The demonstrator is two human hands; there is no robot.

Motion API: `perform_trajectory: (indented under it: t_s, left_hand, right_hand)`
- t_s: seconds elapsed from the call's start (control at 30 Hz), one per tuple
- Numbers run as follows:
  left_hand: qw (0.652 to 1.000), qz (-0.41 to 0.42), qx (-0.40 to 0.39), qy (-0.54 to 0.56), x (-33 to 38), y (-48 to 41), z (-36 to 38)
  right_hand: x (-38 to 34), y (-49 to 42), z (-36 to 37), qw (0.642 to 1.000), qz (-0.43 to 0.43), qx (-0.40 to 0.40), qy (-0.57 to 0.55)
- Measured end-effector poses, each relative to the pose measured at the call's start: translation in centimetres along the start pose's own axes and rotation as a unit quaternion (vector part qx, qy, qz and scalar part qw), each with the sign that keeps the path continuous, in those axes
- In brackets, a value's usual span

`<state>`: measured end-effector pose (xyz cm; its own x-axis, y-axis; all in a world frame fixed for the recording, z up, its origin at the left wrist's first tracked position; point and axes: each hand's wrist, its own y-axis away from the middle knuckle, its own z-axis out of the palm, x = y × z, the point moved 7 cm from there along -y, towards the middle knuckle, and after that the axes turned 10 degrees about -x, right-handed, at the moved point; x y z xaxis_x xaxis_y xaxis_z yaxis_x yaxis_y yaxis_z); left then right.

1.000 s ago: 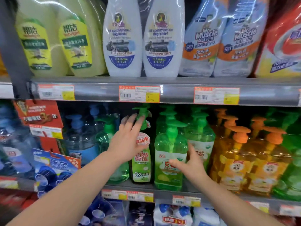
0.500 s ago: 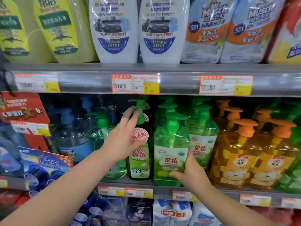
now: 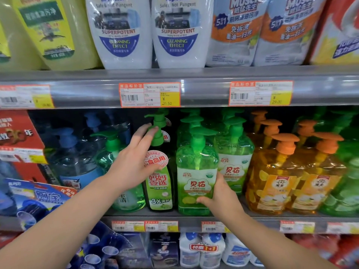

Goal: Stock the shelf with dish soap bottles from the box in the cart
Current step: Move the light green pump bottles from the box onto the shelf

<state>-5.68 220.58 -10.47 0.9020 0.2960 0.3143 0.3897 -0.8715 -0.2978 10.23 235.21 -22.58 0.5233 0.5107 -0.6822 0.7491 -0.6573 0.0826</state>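
Bottle [image 3: 196, 171] now between closer hands [image 3: 134, 164]

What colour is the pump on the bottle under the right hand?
Green, on a clear green bottle; head view, right hand.

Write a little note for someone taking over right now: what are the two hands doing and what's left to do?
Left hand: flat and open against the slim dark green bottle, fingers up by its pump; not gripping.
Right hand: holds the lower right side of the front light green bottle, which stands on the middle shelf.
Done: that bottle stands upright at the shelf's front edge, more like it behind.
Left: square it up and let go, then fetch more. The box and cart are out of view, so I cannot tell how many remain.
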Motion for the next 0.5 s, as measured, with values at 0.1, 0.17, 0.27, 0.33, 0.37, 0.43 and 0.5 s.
perform_trajectory:
  t_s: [0.1,0.17,0.27,0.33,0.37,0.43,0.5]
  left_hand:
    - [1.0,0.005,0.002,-0.005,0.13,-0.04,0.0]
    - [1.0,0.004,-0.001,-0.007,0.09,-0.11,0.03]
    - [1.0,-0.004,-0.012,-0.014,0.13,-0.14,0.22]
    - [1.0,-0.001,-0.014,-0.016,0.37,-0.03,0.45]
    - [1.0,0.001,-0.013,-0.018,0.52,0.05,0.57]
    - [1.0,-0.003,-0.015,-0.021,0.7,0.15,0.76]
    - [0.999,-0.013,-0.017,-0.024,0.84,0.23,0.77]
  right_hand:
    - [0.05,-0.11,0.03,1.0,0.009,0.0,0.001]
    - [0.04,-0.11,0.01,1.0,0.014,0.002,0.0]
    - [0.03,-0.06,-0.04,1.0,0.023,-0.002,0.015]
    - [-0.03,0.04,-0.16,0.999,0.036,-0.008,0.039]
    - [-0.1,0.12,-0.24,0.997,0.044,-0.011,0.057]
    - [-0.27,0.34,-0.44,0.993,0.061,-0.018,0.103]
    - [-0.49,0.54,-0.64,0.988,0.068,-0.022,0.139]
